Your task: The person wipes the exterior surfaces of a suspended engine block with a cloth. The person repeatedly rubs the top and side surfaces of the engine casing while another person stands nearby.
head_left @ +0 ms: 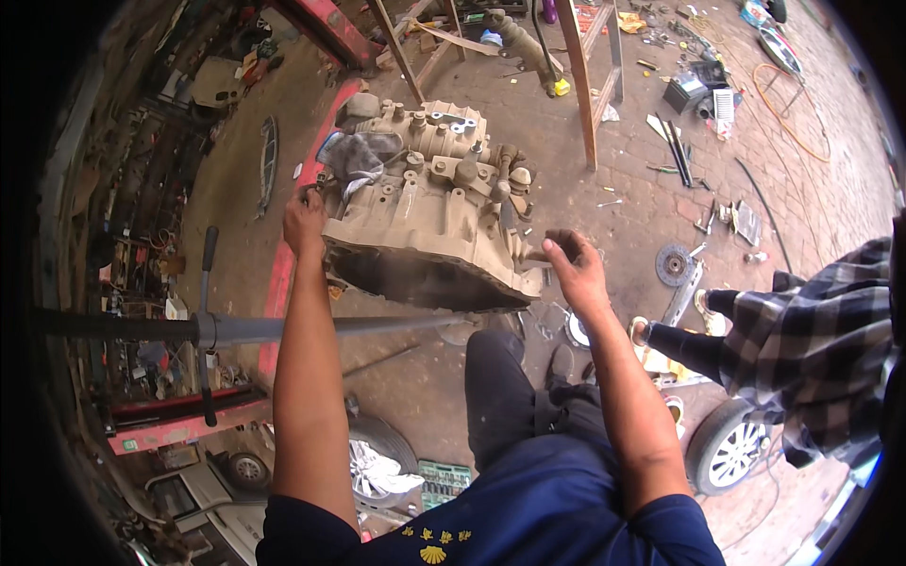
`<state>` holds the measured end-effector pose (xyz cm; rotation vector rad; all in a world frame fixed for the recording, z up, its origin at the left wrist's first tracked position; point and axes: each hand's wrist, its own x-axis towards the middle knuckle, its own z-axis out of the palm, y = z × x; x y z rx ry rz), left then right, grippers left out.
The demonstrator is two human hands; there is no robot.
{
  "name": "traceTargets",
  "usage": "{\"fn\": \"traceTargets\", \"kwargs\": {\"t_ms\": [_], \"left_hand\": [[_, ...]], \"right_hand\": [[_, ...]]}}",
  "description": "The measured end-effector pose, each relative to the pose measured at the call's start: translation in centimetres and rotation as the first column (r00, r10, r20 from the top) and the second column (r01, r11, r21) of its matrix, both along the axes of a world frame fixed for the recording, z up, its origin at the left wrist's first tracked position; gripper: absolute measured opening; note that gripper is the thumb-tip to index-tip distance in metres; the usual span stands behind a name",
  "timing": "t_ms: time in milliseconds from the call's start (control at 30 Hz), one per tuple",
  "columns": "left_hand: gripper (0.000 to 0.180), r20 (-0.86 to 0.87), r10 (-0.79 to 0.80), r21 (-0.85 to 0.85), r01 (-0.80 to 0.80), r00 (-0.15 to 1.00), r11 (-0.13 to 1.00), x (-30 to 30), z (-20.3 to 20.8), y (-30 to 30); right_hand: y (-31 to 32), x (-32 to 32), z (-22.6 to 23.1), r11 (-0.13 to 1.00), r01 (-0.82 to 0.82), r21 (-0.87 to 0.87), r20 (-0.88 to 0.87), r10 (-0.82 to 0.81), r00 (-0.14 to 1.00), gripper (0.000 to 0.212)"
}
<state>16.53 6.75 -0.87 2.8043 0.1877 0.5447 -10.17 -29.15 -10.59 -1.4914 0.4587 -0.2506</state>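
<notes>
Flanking a dusty gearbox housing point(415, 222), the person's two hands were placed at its opposite sides. Housing was located over the floor point(642, 212), inward of its left edge and beside a red rail point(280, 292); its wide, dark hollow end faced the person. What bore its weight could not be told.

Left hand point(304, 226): at the left flange, fingers curled at a small dark part; could not tell whether they pinched it. Right hand point(579, 269): by the right corner of the flange, thumb set apart from the bent fingers, close to a short projecting stub point(536, 255); contact could not be confirmed.

A grey cloth point(363, 156) lay on the housing's upper left. A grey pole point(264, 329) crossed from the left, in front of the hollow end.

Toward the floor's right edge: a clutch disc point(675, 265), lying flat, and a spoked wheel point(731, 451) near another person in a checked shirt point(821, 349). Toward the floor's far right corner: an orange hose point(763, 104) and a black battery point(684, 93). Nearer the person: a green tool case point(444, 483) beside a tyre point(389, 443) with white cloth point(382, 476) on it.
</notes>
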Motion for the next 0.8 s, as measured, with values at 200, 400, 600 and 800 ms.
{"fn": "traceTargets", "kwargs": {"t_ms": [200, 400, 600, 800], "left_hand": [[0.045, 0.014, -0.023, -0.022, 0.023, 1.000, 0.999, 0.2, -0.3, 0.2], [0.043, 0.036, -0.057, -0.037, 0.059, 0.998, 0.998, 0.5, -0.6, 0.7], [0.041, -0.010, -0.051, -0.049, 0.050, 0.999, 0.998, 0.0, -0.2, 0.1], [0.042, -0.040, -0.013, -0.050, 0.011, 0.999, 0.999, 0.4, -0.3, 1.0]], "right_hand": [[0.7, 2.2, 4.2, 0.999, 0.034, -0.008, 0.073, -0.033, 0.997, 0.059], [1.7, 5.3, 5.6, 0.989, 0.035, -0.147, -0.100, -0.050, 0.994, 0.078], [1.6, 6.1, 4.9, 0.983, 0.051, -0.174, -0.123, -0.074, 0.990, 0.066], [1.8, 6.1, 5.5, 0.988, 0.021, -0.152, -0.102, -0.036, 0.994, 0.056]]}}
